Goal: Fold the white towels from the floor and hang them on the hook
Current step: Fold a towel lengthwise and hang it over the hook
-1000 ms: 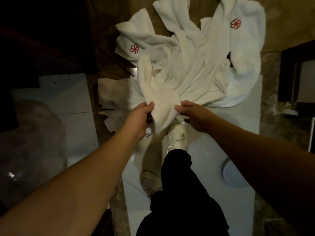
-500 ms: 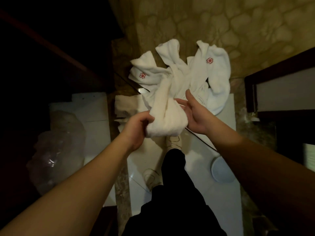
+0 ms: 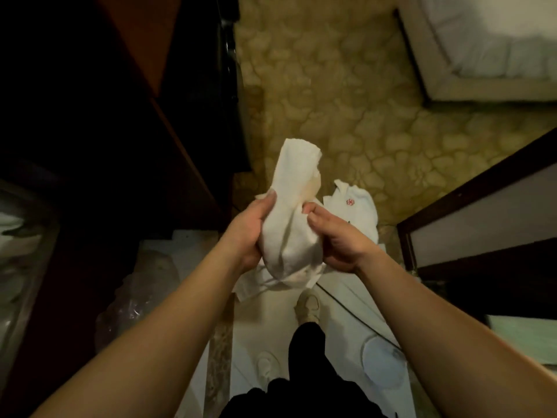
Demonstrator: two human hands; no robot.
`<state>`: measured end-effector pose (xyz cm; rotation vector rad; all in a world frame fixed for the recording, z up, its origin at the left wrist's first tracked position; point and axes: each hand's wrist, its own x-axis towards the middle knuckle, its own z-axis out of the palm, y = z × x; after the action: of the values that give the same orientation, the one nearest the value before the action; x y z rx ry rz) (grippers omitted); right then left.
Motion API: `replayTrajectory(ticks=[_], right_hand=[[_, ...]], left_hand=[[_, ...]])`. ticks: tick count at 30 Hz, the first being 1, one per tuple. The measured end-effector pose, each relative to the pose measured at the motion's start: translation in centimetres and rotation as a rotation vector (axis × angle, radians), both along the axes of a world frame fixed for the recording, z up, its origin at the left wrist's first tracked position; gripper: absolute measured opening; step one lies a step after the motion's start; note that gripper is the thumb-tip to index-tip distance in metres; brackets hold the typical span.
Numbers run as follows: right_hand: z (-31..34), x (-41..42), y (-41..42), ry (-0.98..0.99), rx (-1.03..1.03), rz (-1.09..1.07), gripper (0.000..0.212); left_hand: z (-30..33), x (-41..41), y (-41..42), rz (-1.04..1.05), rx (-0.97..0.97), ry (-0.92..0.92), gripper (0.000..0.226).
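Note:
A bunched white towel [image 3: 291, 218] is lifted in front of me, its upper end sticking up and away. My left hand [image 3: 250, 233] grips its left side with thumb on top. My right hand [image 3: 337, 239] holds its right side with curled fingers. Behind and below it, more white towels [image 3: 358, 209] with a red flower logo lie on the floor, mostly hidden by the held towel and my hands. No hook is in view.
Patterned beige carpet [image 3: 346, 95] lies ahead; a white tiled floor [image 3: 343, 300] is under my feet. A dark wooden cabinet [image 3: 156, 86] stands on the left, a dark door frame [image 3: 470, 206] on the right. A clear plastic bag [image 3: 135, 300] and a round white disc [image 3: 382, 363] lie nearby.
I have lifted the bunched towel well clear of the floor pile and both hands now wrap it. The view has tilted up; the pile has dropped lower and looks smaller.

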<state>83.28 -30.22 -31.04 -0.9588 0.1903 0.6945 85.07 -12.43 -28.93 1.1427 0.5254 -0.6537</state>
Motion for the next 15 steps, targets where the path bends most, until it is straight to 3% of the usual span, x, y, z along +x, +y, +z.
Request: replayTrajectory(ticks=[2,3,6,8,12,15], right_hand=[[4.4,-0.8,0.7,-0.036,-0.105,-0.018,0.022],[6.6,-1.0,1.0,-0.055,-0.173,-0.039,0.03],[13.0,-1.4,1.4,-0.14,-0.301,-0.104,0.09],[17.2,-1.7,1.8,-0.211,-0.442,-0.125,0.117],[22.8,-2.9,1.7,-0.355,-0.538,-0.149,0.089],[24.6,-4.7,0.7,-0.4,-0.485,-0.151,0.083]], left_hand=[[4.0,-0.8,-0.2,-0.023,0.079,-0.09,0.046],[6.0,-1.2,-0.3,-0.009,0.089,-0.136,0.042],[10.9,-3.0,-0.5,0.033,0.123,-0.311,0.051],[13.6,-4.3,-0.9,0.031,0.116,-0.409,0.056],[18.7,-7.3,-1.9,0.082,-0.033,-0.473,0.044],[22.3,-9.4,-2.4,0.177,-0.067,-0.49,0.067]])
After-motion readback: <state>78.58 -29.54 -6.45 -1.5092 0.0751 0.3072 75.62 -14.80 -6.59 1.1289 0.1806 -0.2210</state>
